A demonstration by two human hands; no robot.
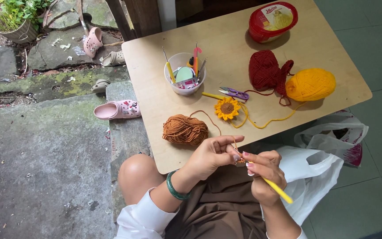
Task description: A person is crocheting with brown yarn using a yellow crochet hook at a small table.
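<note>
**A:** What does the head view show?

**B:** Looking down at a seated person's lap. The left hand (211,155) is raised at the table (155,93) edge, thumb and forefinger pinched together on a tiny brown crochet piece (240,159) and its strand. The right hand (266,172) is closed around a yellow hook (278,190).

**A:** How do the hook and the piece lie?

**B:** The hook's long axis runs diagonally, handle down and right, tip up and left into the piece. The piece sits between the two hands, touching both, just left of the right fingertips. Both hands are equally near it.

**A:** Where does the strand go?

**B:** Up from the pinch, curving left to a brown yarn ball (185,130) on the table, just above the left hand.

**A:** What else is on the table?

**B:** A crocheted sunflower (227,108), purple snips (235,93), a cup (184,75) of hooks, dark red yarn (266,71), yellow yarn (310,84), a red tub (273,20). White plastic bags (315,172) lie right of the lap.
</note>
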